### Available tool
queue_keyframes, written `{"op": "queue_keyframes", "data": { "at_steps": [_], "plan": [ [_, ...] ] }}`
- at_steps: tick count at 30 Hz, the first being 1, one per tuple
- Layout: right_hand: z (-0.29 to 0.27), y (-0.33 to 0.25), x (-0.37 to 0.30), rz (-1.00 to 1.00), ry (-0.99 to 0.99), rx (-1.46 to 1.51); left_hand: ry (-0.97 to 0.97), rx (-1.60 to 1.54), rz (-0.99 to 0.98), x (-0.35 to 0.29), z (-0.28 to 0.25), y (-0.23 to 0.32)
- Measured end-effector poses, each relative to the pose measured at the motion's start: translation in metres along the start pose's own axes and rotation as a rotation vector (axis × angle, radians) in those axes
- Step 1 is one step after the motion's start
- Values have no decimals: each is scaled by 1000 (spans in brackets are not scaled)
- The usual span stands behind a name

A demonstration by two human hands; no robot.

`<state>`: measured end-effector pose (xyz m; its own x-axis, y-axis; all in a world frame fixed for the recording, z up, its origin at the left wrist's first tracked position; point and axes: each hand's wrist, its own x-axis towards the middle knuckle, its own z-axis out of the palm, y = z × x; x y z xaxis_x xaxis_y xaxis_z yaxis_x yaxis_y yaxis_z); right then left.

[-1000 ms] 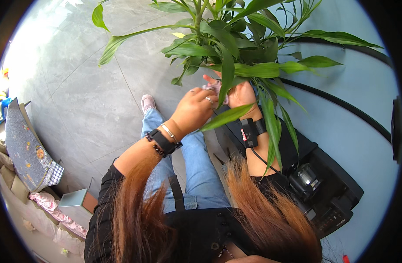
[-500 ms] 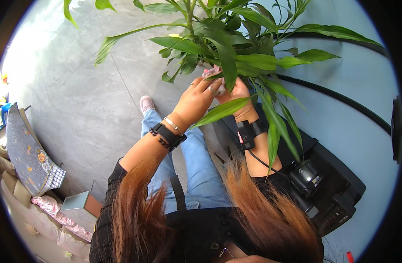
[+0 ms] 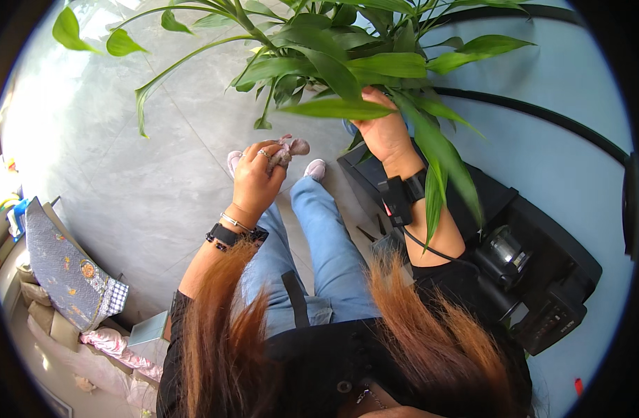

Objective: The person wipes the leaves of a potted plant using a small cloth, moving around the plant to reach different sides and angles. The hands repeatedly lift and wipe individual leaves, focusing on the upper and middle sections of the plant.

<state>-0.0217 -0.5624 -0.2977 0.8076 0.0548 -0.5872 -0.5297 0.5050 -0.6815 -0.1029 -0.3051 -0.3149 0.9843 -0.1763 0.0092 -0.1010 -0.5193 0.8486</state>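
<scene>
Left hand [image 3: 255,174] has its fingers [image 3: 265,148] wrapped round a pinkish cloth [image 3: 282,155], over the floor [image 3: 159,181], apart from the plant [image 3: 326,73]. Right hand [image 3: 384,134] is up by the leaves [image 3: 389,65], partly hidden, so can't tell if it's gripping. Black machine [image 3: 557,272] further right.

Right hand [image 3: 385,132]: fingertips hidden behind leaves [image 3: 389,65] (what they touch cannot be told).
Pinkish bundle [image 3: 280,157]: partly covered by the left hand [image 3: 256,177]; perhaps a crumpled cloth.
Plant [image 3: 319,38]: cut off by the upper edge.
Blue thing [image 3: 348,127]: mostly behind a blurred leaf [image 3: 337,109].
Black machine [image 3: 550,317]: markings too small.
</scene>
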Motion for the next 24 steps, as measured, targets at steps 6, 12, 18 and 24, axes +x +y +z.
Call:
{"op": "queue_keyframes", "data": {
  "at_steps": [6, 12, 18, 24],
  "plan": [
    [14, -6, 9, 272, -160, 694, 39, -61, 16, 8, -12, 16],
    [4, 6, -15, 126, -50, 21, 141, -195, 114, 20, -21, 46],
    [2, 8, -38, -54, -10, -354, -38, -293, 164, 75, 27, 79],
    [-7, 1, -34, -35, -107, -42, -39, 61, 459, 107, 70, 81]
  ]
}}
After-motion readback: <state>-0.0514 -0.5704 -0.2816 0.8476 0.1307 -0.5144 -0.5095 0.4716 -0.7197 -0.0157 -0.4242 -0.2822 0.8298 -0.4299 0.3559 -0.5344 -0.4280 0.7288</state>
